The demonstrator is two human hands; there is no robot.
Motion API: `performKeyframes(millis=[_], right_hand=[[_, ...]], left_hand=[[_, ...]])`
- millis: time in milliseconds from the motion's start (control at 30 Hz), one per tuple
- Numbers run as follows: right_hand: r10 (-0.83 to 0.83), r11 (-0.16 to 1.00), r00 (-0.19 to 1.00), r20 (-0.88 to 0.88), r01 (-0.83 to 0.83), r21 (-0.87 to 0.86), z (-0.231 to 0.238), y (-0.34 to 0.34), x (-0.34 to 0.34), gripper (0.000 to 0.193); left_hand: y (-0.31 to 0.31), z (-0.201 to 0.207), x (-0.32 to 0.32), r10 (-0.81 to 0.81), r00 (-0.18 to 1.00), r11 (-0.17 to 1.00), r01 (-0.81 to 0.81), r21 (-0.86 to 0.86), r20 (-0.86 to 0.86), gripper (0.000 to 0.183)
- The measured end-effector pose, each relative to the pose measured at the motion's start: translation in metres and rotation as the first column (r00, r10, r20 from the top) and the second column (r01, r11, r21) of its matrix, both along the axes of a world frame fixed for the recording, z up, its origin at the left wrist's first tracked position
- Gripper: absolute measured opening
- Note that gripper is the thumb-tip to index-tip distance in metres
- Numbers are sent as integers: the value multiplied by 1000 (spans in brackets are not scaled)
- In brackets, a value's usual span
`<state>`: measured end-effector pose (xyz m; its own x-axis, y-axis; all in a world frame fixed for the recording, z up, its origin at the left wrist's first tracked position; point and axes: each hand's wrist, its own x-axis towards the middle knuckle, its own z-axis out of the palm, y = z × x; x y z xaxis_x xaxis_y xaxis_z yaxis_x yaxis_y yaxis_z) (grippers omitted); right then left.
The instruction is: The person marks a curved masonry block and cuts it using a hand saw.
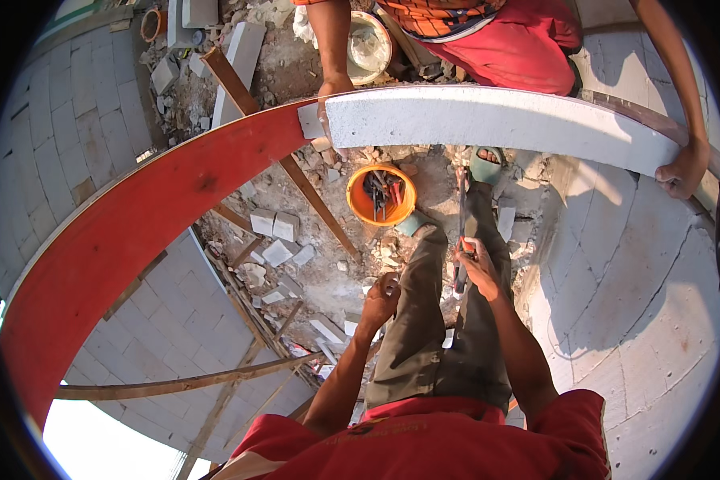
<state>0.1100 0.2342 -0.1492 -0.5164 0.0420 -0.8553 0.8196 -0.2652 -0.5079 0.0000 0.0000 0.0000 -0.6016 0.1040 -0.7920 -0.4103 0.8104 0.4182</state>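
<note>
My right hand (478, 265) is closed around the orange-and-black grip of a long, thin hand tool (461, 200), which lies in line with my right leg. Its exact kind is hard to make out. Beside my left thigh, my left hand (382, 298) has its fingers curled in; what they hold, if anything, is hidden. Ahead of me a long pale lightweight block (488, 118) rests along a red board (208, 180). A co-worker across from me grips it with one hand (334, 90) near its left end and the other hand (685, 170) at its right end.
An orange bucket (350, 205) with several tools stands near my feet. Another bucket (370, 50) is by the co-worker. Rubble and broken blocks (278, 253) litter the ground. Wooden props (320, 206) slant under the board. Grey block walls (624, 264) rise at both sides.
</note>
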Motion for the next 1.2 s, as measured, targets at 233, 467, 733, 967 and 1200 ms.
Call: performKeyframes(millis=[233, 467, 733, 967, 1200], right_hand=[[-117, 907, 989, 93, 68, 415, 27, -7, -43, 42], [-61, 920, 992, 114, 11, 392, -8, 0, -22, 38], [-18, 910, 1000, 7, 13, 414, 17, 8, -31, 36], [96, 794, 995, -20, -65, 604, 11, -1, -16, 31], [-85, 914, 996, -17, 85, 396, 14, -3, -10, 28]], left_hand=[[-25, 17, -31, 27, 986, 996, -40, -81, -162, 29], [6, 90, -137, -441, 829, 880, 324, -348, -344, 37], [71, 191, -277, -939, 198, 343, 575, -743, -280, 55], [91, 176, -384, -983, 159, 170, 591, -788, -93, 47], [105, 103, -505, -460, 727, 285, 665, -690, 511, 57]])
